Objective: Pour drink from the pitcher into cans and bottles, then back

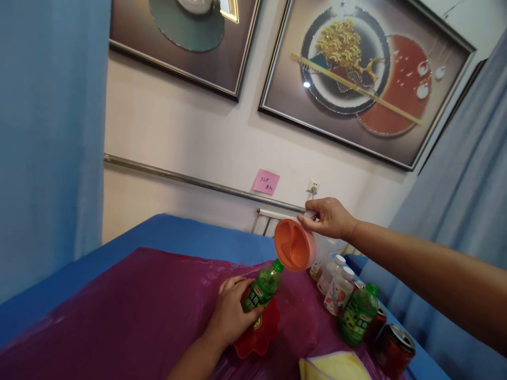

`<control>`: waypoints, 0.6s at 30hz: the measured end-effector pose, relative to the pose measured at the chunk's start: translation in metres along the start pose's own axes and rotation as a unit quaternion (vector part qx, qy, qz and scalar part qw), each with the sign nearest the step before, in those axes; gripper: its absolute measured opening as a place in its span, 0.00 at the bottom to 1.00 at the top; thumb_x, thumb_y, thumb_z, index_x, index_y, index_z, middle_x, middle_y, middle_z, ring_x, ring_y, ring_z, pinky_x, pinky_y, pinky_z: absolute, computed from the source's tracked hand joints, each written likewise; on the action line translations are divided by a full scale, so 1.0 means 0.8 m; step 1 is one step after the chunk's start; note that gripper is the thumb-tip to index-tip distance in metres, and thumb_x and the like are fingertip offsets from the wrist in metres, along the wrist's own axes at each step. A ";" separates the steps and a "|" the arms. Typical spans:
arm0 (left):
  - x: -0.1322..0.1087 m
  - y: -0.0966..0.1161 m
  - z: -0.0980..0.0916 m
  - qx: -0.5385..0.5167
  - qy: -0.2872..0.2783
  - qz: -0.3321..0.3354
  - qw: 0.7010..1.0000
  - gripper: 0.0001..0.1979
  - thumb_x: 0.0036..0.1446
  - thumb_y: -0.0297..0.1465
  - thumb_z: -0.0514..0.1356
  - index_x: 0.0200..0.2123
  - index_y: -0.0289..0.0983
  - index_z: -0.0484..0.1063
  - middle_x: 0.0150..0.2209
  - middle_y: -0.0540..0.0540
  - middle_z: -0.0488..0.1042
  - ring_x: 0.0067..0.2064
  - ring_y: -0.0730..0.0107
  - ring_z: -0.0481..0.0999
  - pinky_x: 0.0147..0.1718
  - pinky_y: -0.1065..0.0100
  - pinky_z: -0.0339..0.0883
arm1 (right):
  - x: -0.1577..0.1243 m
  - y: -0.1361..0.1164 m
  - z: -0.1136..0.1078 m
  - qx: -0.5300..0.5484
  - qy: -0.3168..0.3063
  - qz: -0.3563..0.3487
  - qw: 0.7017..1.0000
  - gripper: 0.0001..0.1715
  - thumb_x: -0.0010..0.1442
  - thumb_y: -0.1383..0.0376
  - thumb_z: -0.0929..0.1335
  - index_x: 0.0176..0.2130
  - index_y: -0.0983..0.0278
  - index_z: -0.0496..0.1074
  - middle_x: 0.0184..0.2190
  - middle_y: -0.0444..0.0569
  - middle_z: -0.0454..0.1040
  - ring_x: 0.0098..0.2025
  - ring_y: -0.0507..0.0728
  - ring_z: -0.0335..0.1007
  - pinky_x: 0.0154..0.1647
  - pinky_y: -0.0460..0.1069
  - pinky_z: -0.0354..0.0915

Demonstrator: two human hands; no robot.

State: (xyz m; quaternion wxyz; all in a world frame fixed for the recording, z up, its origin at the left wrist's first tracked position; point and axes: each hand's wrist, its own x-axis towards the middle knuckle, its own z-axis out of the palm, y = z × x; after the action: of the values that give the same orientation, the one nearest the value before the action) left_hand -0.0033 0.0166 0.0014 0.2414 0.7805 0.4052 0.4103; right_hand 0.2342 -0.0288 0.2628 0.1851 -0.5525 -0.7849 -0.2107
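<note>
My left hand (232, 311) is closed around a small green plastic bottle (261, 289) with a dark label. The bottle leans to the right above a red scalloped dish (263, 333); I cannot tell whether it touches the dish. My right hand (330, 217) grips the handle of a clear plastic pitcher (325, 247) with an orange lid (293, 244). The pitcher is tipped so that its lid faces me, just above and to the right of the bottle's green top. No stream of liquid shows between them.
Several containers line the right side: clear bottles with white caps (340, 290), another green bottle (358, 315) and dark red cans (394, 345). A folded yellow cloth (335, 367) lies at the front. Purple plastic sheeting (119, 311) covers the blue surface. A metal rail (198, 182) runs along the wall.
</note>
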 end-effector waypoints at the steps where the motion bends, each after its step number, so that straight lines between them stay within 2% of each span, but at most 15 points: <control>1: 0.000 0.000 0.000 0.000 0.001 0.000 1.000 0.28 0.39 0.30 0.71 0.49 0.42 0.78 0.50 0.42 0.77 0.55 0.50 0.71 0.58 0.51 0.62 | -0.001 0.001 0.001 0.003 0.001 0.002 1.000 0.22 0.57 0.51 0.65 0.21 0.60 0.56 0.18 0.41 0.60 0.22 0.50 0.51 0.26 0.49 0.47; 5: 0.000 -0.001 0.001 0.002 0.006 0.004 1.000 0.28 0.40 0.31 0.71 0.49 0.42 0.78 0.50 0.43 0.77 0.54 0.51 0.73 0.57 0.51 0.64 | -0.009 0.011 0.006 0.028 0.021 0.030 0.999 0.23 0.57 0.51 0.65 0.21 0.60 0.54 0.17 0.40 0.56 0.21 0.50 0.50 0.26 0.48 0.47; 9: 0.003 -0.006 0.002 -0.007 0.023 -0.003 1.000 0.27 0.40 0.34 0.71 0.49 0.41 0.78 0.50 0.41 0.78 0.54 0.50 0.75 0.57 0.50 0.66 | -0.032 0.034 0.028 0.089 0.112 0.129 0.981 0.27 0.59 0.49 0.65 0.20 0.59 0.52 0.17 0.38 0.50 0.21 0.50 0.48 0.25 0.48 0.46; 11: 0.006 -0.008 0.003 -0.021 0.030 -0.011 0.999 0.28 0.40 0.34 0.71 0.48 0.40 0.78 0.49 0.41 0.79 0.53 0.49 0.76 0.56 0.50 0.67 | -0.051 0.046 0.048 0.136 0.172 0.195 0.956 0.29 0.59 0.46 0.65 0.19 0.59 0.52 0.18 0.38 0.48 0.22 0.50 0.47 0.25 0.48 0.46; 14: 0.009 -0.010 0.004 -0.060 0.035 -0.020 0.997 0.27 0.40 0.35 0.71 0.48 0.38 0.78 0.49 0.40 0.80 0.52 0.50 0.78 0.56 0.50 0.69 | -0.090 0.053 0.087 0.206 0.240 0.292 0.903 0.32 0.59 0.41 0.64 0.20 0.58 0.51 0.18 0.37 0.47 0.23 0.51 0.46 0.24 0.48 0.47; 18: 0.011 -0.010 0.006 -0.147 0.025 -0.037 0.988 0.28 0.42 0.36 0.70 0.50 0.37 0.76 0.47 0.41 0.82 0.49 0.52 0.81 0.53 0.52 0.72 | -0.139 0.045 0.151 0.301 0.279 0.373 0.832 0.32 0.60 0.36 0.62 0.23 0.58 0.57 0.19 0.38 0.56 0.23 0.53 0.53 0.24 0.48 0.53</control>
State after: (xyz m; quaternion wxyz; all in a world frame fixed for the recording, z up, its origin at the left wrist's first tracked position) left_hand 0.0001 0.0285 -0.0030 0.3585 0.7101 0.3750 0.4761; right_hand 0.2968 -0.0411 0.1074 0.6179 -0.6379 -0.4590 -0.0249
